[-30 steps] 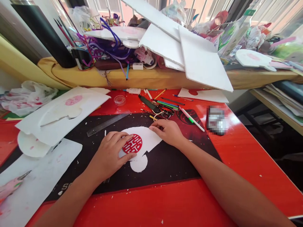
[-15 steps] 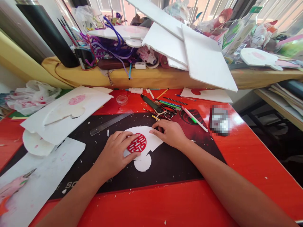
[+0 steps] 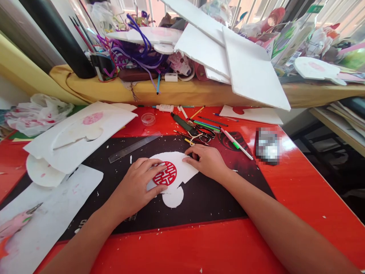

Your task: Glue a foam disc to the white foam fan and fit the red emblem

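Observation:
A white foam-board cutout, rounded at the top with a small round lobe at its lower side, lies on the black mat. On it rests a red round double-happiness ornament with an openwork pattern. My left hand curves around the ornament's left side, fingertips on its upper edge and thumb along its lower edge. At the cutout's upper right edge, my right hand has its thumb on the white surface and its index finger bent at the rim. Its other fingers are curled and partly hidden.
A clear ruler lies behind my left hand. Scissors, pens and a green-handled tool lie behind my right hand. Foam sheets and a pink glue gun are at left. Cluttered yellow ledge behind.
The camera view has shifted slightly, moving most of the scene a little to the right. Both hands keep nearly the same hold on the ornament and the cutout.

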The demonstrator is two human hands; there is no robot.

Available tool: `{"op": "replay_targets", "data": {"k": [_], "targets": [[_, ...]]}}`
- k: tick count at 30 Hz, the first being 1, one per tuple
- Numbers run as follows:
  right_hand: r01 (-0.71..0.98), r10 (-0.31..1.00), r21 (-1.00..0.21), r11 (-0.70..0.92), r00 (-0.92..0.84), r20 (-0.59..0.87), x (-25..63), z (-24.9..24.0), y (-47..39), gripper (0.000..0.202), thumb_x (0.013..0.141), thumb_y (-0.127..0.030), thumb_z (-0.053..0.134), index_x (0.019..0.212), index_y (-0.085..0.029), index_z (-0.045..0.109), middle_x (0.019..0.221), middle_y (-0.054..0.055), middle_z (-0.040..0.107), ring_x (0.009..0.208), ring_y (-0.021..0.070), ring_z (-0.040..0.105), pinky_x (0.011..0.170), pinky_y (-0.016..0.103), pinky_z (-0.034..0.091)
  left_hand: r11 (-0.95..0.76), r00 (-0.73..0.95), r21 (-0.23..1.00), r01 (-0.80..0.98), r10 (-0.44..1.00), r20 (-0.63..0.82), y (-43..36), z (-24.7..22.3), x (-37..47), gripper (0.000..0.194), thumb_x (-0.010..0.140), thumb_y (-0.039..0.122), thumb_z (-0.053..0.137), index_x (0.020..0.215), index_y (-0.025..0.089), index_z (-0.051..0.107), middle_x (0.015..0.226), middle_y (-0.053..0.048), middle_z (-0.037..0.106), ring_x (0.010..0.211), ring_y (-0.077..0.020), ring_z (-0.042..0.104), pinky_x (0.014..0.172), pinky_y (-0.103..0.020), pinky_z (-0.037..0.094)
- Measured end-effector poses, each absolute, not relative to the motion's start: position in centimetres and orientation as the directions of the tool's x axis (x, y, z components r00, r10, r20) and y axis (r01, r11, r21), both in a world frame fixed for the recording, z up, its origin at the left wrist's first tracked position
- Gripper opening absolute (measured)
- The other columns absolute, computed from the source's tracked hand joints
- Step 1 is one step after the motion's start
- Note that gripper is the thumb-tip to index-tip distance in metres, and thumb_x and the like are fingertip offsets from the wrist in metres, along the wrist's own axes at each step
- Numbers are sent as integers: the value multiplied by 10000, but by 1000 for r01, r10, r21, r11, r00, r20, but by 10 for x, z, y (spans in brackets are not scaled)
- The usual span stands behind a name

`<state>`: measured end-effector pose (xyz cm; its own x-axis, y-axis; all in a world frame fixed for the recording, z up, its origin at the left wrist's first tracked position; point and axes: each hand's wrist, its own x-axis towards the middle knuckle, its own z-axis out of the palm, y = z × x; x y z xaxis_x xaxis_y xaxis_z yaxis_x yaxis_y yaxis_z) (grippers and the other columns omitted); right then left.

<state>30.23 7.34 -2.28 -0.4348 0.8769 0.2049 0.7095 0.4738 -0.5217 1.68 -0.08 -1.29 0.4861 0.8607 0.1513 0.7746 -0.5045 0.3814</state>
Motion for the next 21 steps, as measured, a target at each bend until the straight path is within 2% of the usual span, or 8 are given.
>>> {"op": "replay_targets", "data": {"k": [15,21], "targets": [[692,865,-524,496,-446,230,304,-28,77,128,955,-336,817,1025,-231,794,808,-13,711,699,147,625,655,279,382,-505,494,396,767,858,137,-1,-14,17,442,1022,439,663,1423,253,673,1463,-83,654,1296,-333,536,1123,-554,453],[697,865,-518,495,-452,218,304,-27,76,134,966,-347,801,1029,-230,791,818,-7,709,693,144,620,658,279,386,-480,474,450,753,870,133,2,-12,9,511,1020,537,651,1458,274,642,1503,-85,629,1339,-330,542,1146,-549,457]]}}
